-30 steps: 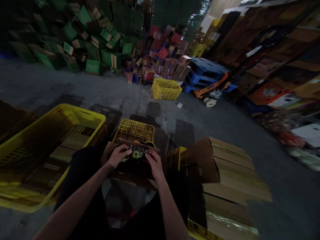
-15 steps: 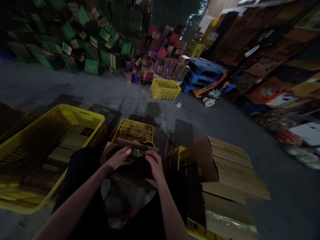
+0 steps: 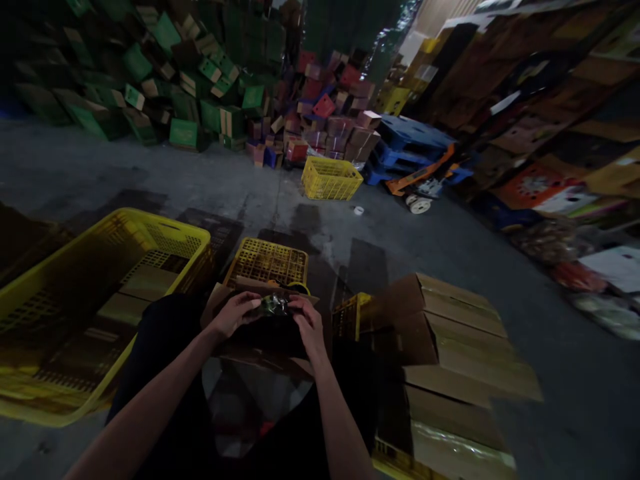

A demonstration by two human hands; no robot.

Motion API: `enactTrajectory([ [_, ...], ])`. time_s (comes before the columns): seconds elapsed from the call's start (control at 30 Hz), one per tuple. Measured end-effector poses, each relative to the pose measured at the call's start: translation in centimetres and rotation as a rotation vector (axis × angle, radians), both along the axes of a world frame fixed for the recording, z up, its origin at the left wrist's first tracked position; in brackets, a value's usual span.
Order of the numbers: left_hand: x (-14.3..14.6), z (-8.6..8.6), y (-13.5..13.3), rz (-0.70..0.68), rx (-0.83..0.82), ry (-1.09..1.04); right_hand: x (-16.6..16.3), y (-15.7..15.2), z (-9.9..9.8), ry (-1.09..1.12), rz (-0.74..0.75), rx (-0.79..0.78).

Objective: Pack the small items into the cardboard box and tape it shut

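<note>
A small shiny dark-green packet (image 3: 275, 305), seemingly of clear plastic, is stretched between my two hands. My left hand (image 3: 237, 315) pinches its left end, fingers closed. Its right end is gripped by the fingertips of my right hand (image 3: 307, 319). What is inside the packet is too dark to make out. Just beneath both hands stands an open cardboard box (image 3: 214, 300) between my knees, its interior in shadow. Behind the box, a yellow tape-like roll (image 3: 299, 288) is partly hidden by the flap.
To the left is a large yellow crate (image 3: 205, 248) with cardboard boxes inside. An upturned yellow crate (image 3: 273, 257) lies ahead. Flattened or folded cartons (image 3: 470, 347) are stacked at the right. Farther off are a yellow basket (image 3: 331, 180), blue pallets (image 3: 413, 137) and an orange pallet jack (image 3: 423, 175).
The packet has turned and spread a little between my fingers, now catching more light. My hands have shifted only slightly.
</note>
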State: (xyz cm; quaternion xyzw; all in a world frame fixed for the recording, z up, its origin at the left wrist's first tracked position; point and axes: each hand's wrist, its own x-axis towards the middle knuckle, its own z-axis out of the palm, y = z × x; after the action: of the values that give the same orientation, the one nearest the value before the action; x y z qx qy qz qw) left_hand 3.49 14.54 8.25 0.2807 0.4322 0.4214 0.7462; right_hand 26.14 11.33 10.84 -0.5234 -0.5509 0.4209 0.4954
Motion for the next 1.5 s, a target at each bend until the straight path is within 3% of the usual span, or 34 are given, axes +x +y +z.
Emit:
enactTrajectory([
  [0.13,-0.1,0.5,-0.3,-0.074,0.058,0.049,-0.2,0.1,-0.6,0.118,-0.089,-0.159],
  [0.3,-0.2,0.8,-0.5,-0.187,0.111,0.106,-0.2,0.1,-1.0,-0.022,-0.018,-0.184],
  [0.5,0.1,0.5,-0.4,-0.063,0.028,0.117,-0.1,-0.1,-0.9,-0.070,0.017,-0.124],
  [0.73,0.1,0.5,-0.1,0.015,0.053,0.168,-0.5,0.0,-0.6,-0.022,0.029,-0.092],
  [0.97,-0.1,0.5,0.1,0.067,0.207,0.273,-0.8,-0.2,-0.6,0.072,0.089,-0.206],
  [1.1,-0.1,0.3,0.1,0.051,0.265,0.266,-0.8,-0.3,-0.5,0.040,0.092,-0.236],
  [1.33,0.3,0.9,-0.4,-0.061,0.297,0.154,-0.2,0.0,-0.4,-0.078,0.034,-0.132],
  [1.5,0.5,1.5,-0.7,-0.157,0.139,0.120,-0.4,-0.1,0.0,-0.044,0.035,-0.084],
])
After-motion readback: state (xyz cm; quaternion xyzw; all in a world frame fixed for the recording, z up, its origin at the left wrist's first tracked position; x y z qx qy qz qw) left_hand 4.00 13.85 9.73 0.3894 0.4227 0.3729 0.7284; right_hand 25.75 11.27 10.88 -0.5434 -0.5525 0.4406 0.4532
